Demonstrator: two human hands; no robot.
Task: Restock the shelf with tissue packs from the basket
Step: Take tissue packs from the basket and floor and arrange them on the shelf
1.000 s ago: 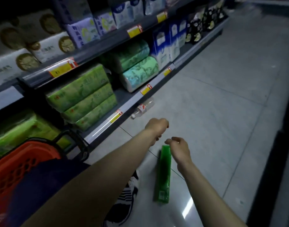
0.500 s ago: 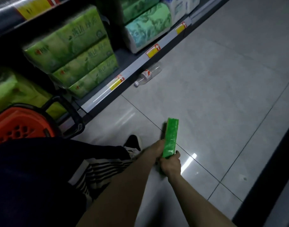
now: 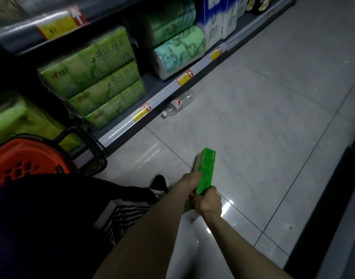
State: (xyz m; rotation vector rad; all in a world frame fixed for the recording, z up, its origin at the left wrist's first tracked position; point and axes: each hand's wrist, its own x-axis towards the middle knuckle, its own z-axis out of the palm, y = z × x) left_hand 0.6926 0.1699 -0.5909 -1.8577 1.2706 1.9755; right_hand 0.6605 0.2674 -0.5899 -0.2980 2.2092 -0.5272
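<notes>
Head view: dim aisle, shelf (image 3: 120, 127) far left.
Pack (image 3: 206, 170): green, in both hands over the floor, right of the basket (image 3: 25, 158), well apart from the shelf.
Left hand (image 3: 189, 181): fingers curled round the pack's left side.
Right hand (image 3: 210, 202): fingers wrapped round its near end.
Bottle (image 3: 177, 104): lying on the floor just beside the shelf edge.

Bright green tissue pack (image 3: 206, 170); orange-red basket (image 3: 25, 156); pale grey floor tiles (image 3: 263, 117); black-and-white striped trousers (image 3: 128, 214).
</notes>
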